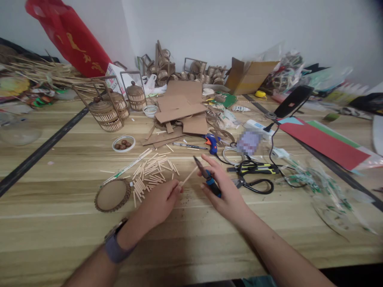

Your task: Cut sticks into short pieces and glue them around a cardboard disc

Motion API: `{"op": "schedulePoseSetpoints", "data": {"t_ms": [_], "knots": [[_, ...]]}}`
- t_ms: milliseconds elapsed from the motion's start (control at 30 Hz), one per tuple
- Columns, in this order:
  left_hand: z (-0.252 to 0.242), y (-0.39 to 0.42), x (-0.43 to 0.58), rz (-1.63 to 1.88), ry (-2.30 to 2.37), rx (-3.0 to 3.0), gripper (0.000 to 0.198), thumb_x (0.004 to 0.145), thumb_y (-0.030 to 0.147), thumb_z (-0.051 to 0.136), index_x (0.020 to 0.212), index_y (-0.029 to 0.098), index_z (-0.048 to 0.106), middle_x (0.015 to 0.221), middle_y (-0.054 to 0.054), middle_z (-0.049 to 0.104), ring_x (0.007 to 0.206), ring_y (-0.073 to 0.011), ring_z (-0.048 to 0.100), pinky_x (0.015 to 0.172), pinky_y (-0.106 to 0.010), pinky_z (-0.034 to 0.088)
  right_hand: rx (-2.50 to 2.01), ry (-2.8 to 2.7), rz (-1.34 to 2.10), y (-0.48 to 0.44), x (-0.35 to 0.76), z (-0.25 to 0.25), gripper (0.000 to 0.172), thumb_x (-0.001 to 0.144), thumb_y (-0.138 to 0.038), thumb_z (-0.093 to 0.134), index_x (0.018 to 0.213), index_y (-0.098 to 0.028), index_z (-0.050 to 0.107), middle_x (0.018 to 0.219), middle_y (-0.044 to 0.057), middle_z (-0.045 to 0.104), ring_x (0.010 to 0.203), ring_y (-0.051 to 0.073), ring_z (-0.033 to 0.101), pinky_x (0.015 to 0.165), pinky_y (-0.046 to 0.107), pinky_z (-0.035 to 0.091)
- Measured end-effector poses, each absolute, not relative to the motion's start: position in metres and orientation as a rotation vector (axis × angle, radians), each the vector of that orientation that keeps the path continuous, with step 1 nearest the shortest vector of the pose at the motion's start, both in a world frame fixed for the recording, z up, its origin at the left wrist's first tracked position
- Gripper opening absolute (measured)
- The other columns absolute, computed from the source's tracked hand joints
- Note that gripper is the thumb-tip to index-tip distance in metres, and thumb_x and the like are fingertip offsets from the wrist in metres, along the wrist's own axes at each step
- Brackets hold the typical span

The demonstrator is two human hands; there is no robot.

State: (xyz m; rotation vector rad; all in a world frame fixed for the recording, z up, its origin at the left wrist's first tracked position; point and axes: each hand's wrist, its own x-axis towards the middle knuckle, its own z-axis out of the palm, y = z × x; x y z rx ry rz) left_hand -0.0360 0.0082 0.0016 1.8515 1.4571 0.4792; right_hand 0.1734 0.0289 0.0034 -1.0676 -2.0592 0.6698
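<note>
The stick [188, 178] is a thin, pale sliver of wood or bamboo, held just above the table [60, 239] between my two hands. My left hand [160, 201] pinches its near end between thumb and fingertips, and its far end slants up toward the right hand [223, 191]. I judge it very light and fairly stiff along its length, but easy to snap or split. It is dry enough not to slip, so a light pinch near the end suits it, since a grip in the middle would bend it. My right hand is closed around a blue-handled tool [206, 177], whose dark tip points up and away, just beside the stick's upper end. I cannot tell whether the tip touches the stick, or whether the tool is a knife or a pair of nippers, because my fingers cover most of the handle. The pinched end of the stick is hidden behind my left thumb. A pile of short cut sticks [152, 171] lies just beyond my left hand, with a round cardboard disc [112, 195] beside it and scissors [254, 183] to the right. A blurred patch [249, 142] near the cables is unreadable.
</note>
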Motion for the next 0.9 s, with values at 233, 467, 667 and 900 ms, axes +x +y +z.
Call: {"op": "schedulePoseSetpoints", "data": {"t_ms": [233, 467, 667, 900], "knots": [[0.000, -0.001, -0.020, 0.167, 1.601, 2.142, 0.032, 0.098, 0.022, 0.031, 0.104, 0.019, 0.063, 0.095, -0.015, 0.071, 0.089, -0.0296, 0.067, 0.075, -0.036, 0.044, -1.457, -2.291, 0.509, 0.030, 0.167, -0.013, 0.022, 0.089, -0.028, 0.053, 0.109, -0.020, 0.055, 0.097, 0.010, 0.068, 0.093, 0.025, 0.064, 0.075, 0.033, 0.046], [-0.003, -0.006, -0.013, 0.024, 1.675, 2.237, 0.033, 0.097, 0.016, 0.031, 0.098, 0.015, 0.064, 0.087, -0.017, 0.071, 0.079, -0.0290, 0.068, 0.071, -0.038, 0.047, -1.701, -2.409, 0.318, 0.024, 0.158, -0.009, 0.018, 0.090, -0.032, 0.053, 0.103, -0.019, 0.056, 0.090, 0.010, 0.069, 0.081, 0.026, 0.064, 0.065, 0.031, 0.035], [-0.002, -0.013, -0.011, -0.014, 1.710, 2.257, 0.032, 0.094, 0.012, 0.032, 0.096, 0.015, 0.064, 0.086, -0.016, 0.069, 0.078, -0.0271, 0.066, 0.071, -0.036, 0.048, -1.730, -2.447, 0.239, 0.021, 0.155, -0.006, 0.015, 0.090, -0.031, 0.053, 0.098, -0.018, 0.056, 0.093, 0.012, 0.071, 0.083, 0.028, 0.065, 0.072, 0.034, 0.034], [-0.004, -0.014, -0.003, 0.096, 1.765, 2.221, 0.036, 0.090, 0.007, 0.031, 0.094, 0.011, 0.067, 0.088, -0.022, 0.069, 0.076, -0.0326, 0.065, 0.071, -0.042, 0.046, -1.678, -2.435, 0.169, 0.020, 0.152, -0.009, 0.013, 0.090, -0.031, 0.053, 0.094, -0.018, 0.056, 0.091, 0.012, 0.069, 0.081, 0.027, 0.063, 0.081, 0.038, 0.032]]}}
